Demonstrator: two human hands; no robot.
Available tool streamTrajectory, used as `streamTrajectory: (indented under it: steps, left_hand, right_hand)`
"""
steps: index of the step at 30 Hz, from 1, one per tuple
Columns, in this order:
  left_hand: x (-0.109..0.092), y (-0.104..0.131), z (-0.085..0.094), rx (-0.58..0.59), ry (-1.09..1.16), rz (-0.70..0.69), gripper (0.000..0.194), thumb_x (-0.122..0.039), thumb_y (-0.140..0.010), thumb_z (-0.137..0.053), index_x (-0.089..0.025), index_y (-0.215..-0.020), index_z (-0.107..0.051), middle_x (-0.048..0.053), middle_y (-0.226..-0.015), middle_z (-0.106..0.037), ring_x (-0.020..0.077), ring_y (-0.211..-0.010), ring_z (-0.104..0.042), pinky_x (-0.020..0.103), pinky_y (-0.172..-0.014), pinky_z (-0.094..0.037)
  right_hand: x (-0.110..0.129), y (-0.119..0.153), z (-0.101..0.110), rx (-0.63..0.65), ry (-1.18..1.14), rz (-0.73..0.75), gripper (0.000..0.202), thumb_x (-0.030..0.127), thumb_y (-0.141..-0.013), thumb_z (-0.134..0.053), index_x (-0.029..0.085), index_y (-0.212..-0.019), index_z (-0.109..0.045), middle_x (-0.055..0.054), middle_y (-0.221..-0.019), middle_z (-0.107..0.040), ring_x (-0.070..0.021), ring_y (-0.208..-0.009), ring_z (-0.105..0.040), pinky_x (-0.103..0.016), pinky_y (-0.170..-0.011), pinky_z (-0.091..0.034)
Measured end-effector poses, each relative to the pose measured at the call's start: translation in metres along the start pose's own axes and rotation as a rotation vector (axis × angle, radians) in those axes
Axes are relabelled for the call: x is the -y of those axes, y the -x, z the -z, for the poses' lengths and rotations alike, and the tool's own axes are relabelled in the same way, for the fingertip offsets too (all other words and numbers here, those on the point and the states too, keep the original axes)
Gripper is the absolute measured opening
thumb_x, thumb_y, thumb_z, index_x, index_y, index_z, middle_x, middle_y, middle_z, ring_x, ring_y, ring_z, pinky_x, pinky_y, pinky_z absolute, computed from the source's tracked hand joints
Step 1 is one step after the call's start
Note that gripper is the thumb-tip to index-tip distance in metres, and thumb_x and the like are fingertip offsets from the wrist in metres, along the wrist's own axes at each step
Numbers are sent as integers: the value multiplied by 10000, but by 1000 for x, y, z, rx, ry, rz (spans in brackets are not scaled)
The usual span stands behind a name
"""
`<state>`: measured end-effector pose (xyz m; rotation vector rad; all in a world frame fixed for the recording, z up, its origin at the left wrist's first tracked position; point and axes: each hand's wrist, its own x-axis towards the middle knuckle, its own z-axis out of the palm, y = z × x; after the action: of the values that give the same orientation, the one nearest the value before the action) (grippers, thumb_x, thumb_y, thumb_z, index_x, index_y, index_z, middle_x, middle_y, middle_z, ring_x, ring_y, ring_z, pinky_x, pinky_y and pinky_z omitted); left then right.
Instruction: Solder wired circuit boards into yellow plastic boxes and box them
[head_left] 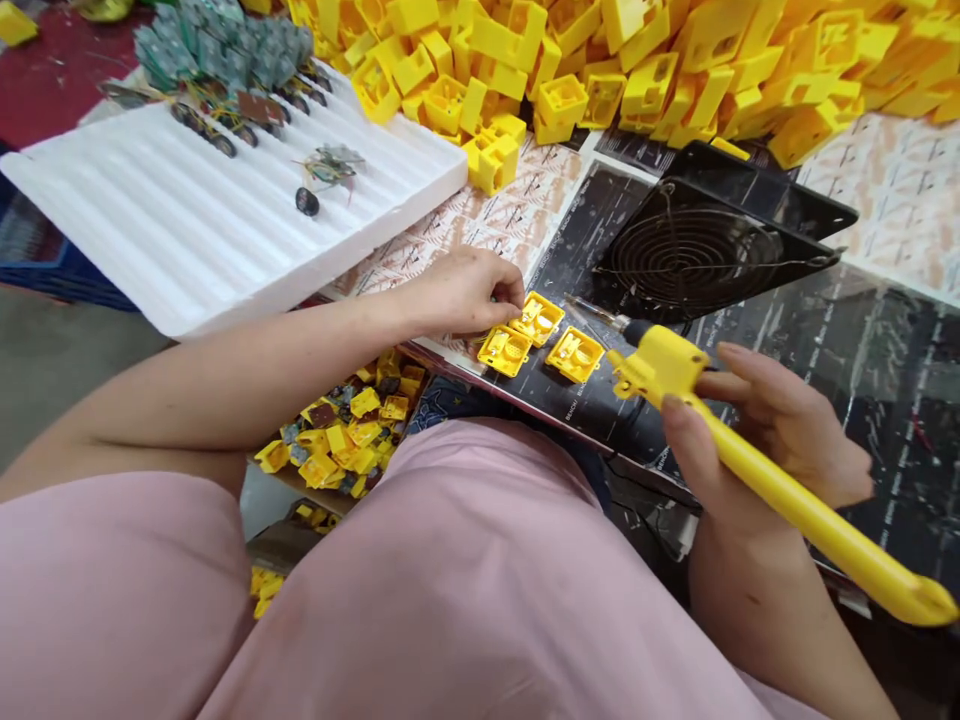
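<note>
My right hand (784,425) is wrapped around a yellow soldering iron (802,500). Its metal tip points left, above the black bench mat, near three small open yellow plastic cases. One case (576,354) lies apart on the right; the other two, a nearer case (504,351) and a farther case (543,316), sit side by side. Small metal parts show inside them. At the left pair, my left hand (471,288) has its fingers curled and pinched at the edge of the farther case. What those fingertips hold, if anything, is hidden.
A black fan (675,245) stands behind the cases. Yellow housings (600,60) are heaped along the back. On the left, a white foam tray (247,220) bears grey wired parts (217,50). Below the bench edge is a box of mixed yellow parts (337,440).
</note>
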<state>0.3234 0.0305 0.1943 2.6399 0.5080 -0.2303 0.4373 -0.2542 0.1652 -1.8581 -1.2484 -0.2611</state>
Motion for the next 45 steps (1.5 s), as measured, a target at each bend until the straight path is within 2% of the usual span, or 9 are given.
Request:
streamTrajectory:
  steps: [3,10,24,30,35,37,39,43,45]
  left_hand:
    - [-5,-1,2,43,-54,27,228,-205,-836,-669,-200,-992,-836,21,-887,-807,186,-855,-743,279,-779,-499]
    - [-7,-3,2,50,-151,-6,255,-255,-835,-628,-197,-980,-829,37,-912,-804,219,-909,-745,300,-810,-510]
    - [-16,-16,4,74,-288,-48,183,-249,-803,-649,-223,-891,-807,28,-872,-774,259,-1005,-734,353,-943,-500]
    - [-17,-17,6,110,-301,-29,176,-269,-810,-645,-206,-886,-791,36,-886,-757,280,-997,-737,367,-921,-520]
    - [-15,-19,2,94,-293,-27,148,-247,-786,-652,-209,-855,-777,10,-843,-734,252,-983,-732,345,-937,-525]
    - [-11,-18,3,62,-252,-58,157,-255,-774,-658,-214,-871,-775,0,-853,-736,241,-983,-727,343,-951,-524]
    - [-5,-13,8,-33,-140,-116,197,-297,-779,-668,-226,-924,-781,1,-911,-758,228,-994,-719,336,-963,-525]
    - [20,10,23,-322,147,-113,268,-424,-870,-611,-239,-924,-797,14,-923,-786,186,-903,-714,321,-893,-543]
    - [37,25,23,-370,121,-87,289,-414,-892,-573,-245,-897,-809,16,-855,-775,179,-832,-710,325,-844,-550]
  right_hand:
    - [13,-1,-5,-34,69,56,393,247,-884,-831,293,-1255,-711,-25,-1010,-817,-218,-748,-785,-330,-640,-636]
    - [18,-13,-11,86,59,293,251,268,-866,-865,282,-971,-637,23,-787,-790,-193,-651,-769,-283,-459,-518]
    - [25,-43,-10,268,2,494,152,189,-912,-802,213,-938,-654,-7,-752,-758,-156,-677,-756,-235,-601,-604]
    - [24,-37,4,256,-24,346,205,142,-862,-833,213,-983,-684,-20,-857,-773,-149,-723,-742,-245,-647,-595]
    - [23,-29,6,325,8,228,78,237,-973,-730,231,-916,-678,-17,-841,-769,-151,-692,-735,-271,-668,-595]
    - [20,-27,4,336,30,186,101,263,-989,-714,239,-896,-679,-16,-827,-770,-159,-700,-743,-277,-673,-595]
    - [17,-25,2,246,61,247,84,266,-955,-765,253,-997,-695,-9,-838,-782,-170,-709,-750,-276,-659,-595]
    - [9,-22,1,120,223,313,434,300,-945,-787,286,-1347,-624,14,-897,-804,-159,-660,-736,-257,-625,-576]
    - [5,-22,2,90,273,305,499,330,-954,-773,281,-1416,-590,14,-904,-807,-149,-652,-732,-240,-622,-562]
